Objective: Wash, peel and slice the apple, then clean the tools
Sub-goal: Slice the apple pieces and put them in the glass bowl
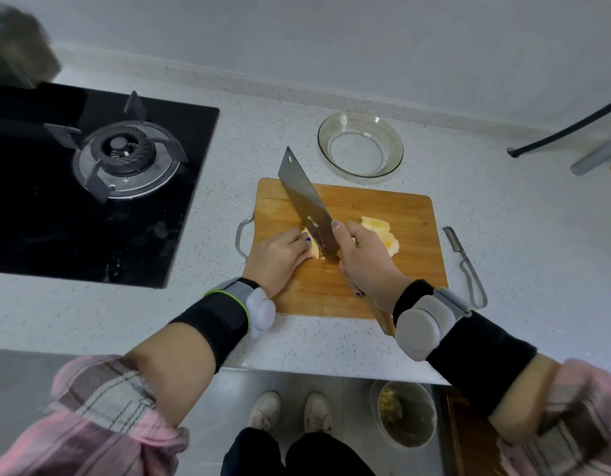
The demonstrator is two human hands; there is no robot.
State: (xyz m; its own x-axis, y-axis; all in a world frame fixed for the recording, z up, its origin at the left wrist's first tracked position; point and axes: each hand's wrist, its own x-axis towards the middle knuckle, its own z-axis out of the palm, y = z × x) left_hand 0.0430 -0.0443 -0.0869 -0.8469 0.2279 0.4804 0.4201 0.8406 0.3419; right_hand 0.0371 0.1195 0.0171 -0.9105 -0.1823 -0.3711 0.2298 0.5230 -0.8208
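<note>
L hand (280, 257) curled, pressing; R hand (366, 266) grip closed.

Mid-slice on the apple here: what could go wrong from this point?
The left hand holds the apple piece right beside the cleaver, so its fingertips could get nicked. Cut slices sit behind the right hand and may get knocked. The peeler lies off the board, near the forearm.

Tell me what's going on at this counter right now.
A person is slicing a peeled pale-yellow apple piece on a rectangular wooden cutting board. The right hand grips a broad steel cleaver, its blade down beside the piece, which the left hand steadies. Cut apple slices lie behind the right hand. A clear glass bowl sits empty beyond the board, and a metal peeler lies to its right.
</note>
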